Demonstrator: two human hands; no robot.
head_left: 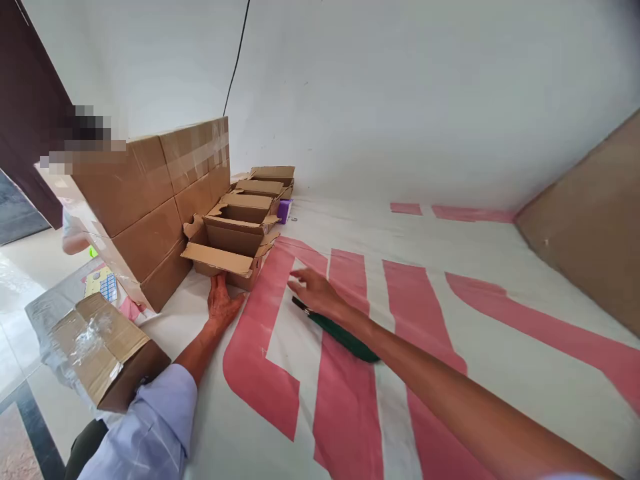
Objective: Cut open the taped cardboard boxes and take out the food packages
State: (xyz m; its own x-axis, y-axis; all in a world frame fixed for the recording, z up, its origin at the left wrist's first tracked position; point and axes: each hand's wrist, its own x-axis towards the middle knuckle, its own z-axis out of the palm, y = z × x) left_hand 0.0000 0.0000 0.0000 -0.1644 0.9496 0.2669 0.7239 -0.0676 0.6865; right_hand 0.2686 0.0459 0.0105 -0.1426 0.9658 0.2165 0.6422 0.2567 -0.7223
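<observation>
The left hand [223, 305] lies palm down near the left edge of the surface [245, 433], its fingers against the lower near side of the nearest open cardboard carton [227, 250] and its thumb spread away; the fingertips are hidden, but the pose looks more like steadying or nudging the base than gripping it. That carton stands at the near end of a row of open cartons [247, 200], beside the stack of taped cartons [150, 193] along the surface's left edge, and the row runs back toward the far edge by the wall [380, 100]. Probably the row is set close to the stack so that it stays straight and leaves the middle free for reaching; the flaps stand up or fold outward, so the cavities are open from above. The right hand [316, 293] is well apart from the left, farther in from that edge, its fingers loosely curled around nothing visible. Just below it and partly behind the forearm lies a slim dark green object [345, 337] with a black end; whether the hand touches it cannot be told. A purple packet [285, 211] rests just beside the row, toward the far edge. Beyond the left edge, lower down, sits a taped cardboard box [100, 340], its flaps held shut by clear tape, and a co-worker's arm [74, 243] shows beside the stack.
</observation>
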